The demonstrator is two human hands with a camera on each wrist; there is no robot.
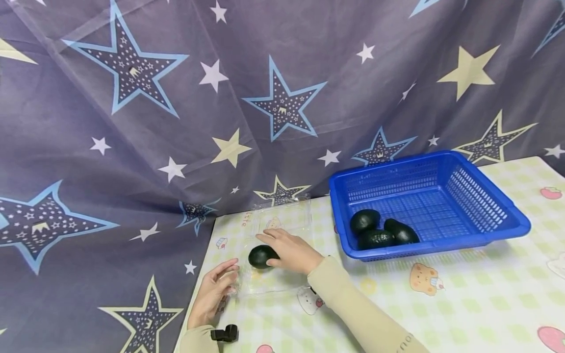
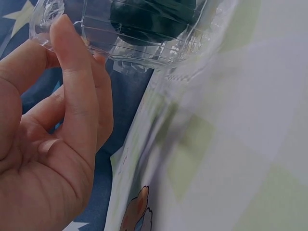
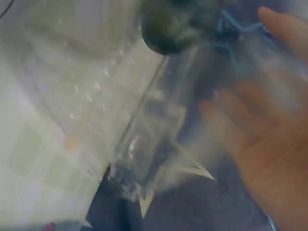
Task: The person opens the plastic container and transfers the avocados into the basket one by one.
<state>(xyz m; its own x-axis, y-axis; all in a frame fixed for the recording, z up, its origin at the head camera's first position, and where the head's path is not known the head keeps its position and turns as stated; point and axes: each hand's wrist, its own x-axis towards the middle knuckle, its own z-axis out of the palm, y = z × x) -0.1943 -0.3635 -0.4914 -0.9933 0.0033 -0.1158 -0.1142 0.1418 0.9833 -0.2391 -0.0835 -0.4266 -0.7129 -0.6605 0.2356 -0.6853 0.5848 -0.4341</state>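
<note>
A dark green avocado point(image 1: 262, 256) lies in a clear plastic clamshell box point(image 1: 284, 284), whose lid point(image 1: 289, 215) stands folded back toward the curtain. My left hand point(image 1: 212, 295) is at the box's left side; in the left wrist view, its thumb and fingers pinch the clear rim point(image 2: 101, 36). Just right of the avocado, my right hand point(image 1: 293, 252) hovers over the box with fingers extended and thumb near the fruit. The right wrist view is blurred, but a gap shows between the avocado point(image 3: 166, 33) and the right hand's fingers.
A blue plastic basket point(image 1: 441, 245) stands to the right, with three avocados point(image 1: 375, 239) in its near left corner. A checked cloth point(image 1: 485, 294) covers the table, and a star-patterned curtain point(image 1: 309, 157) hangs along its back and left edges.
</note>
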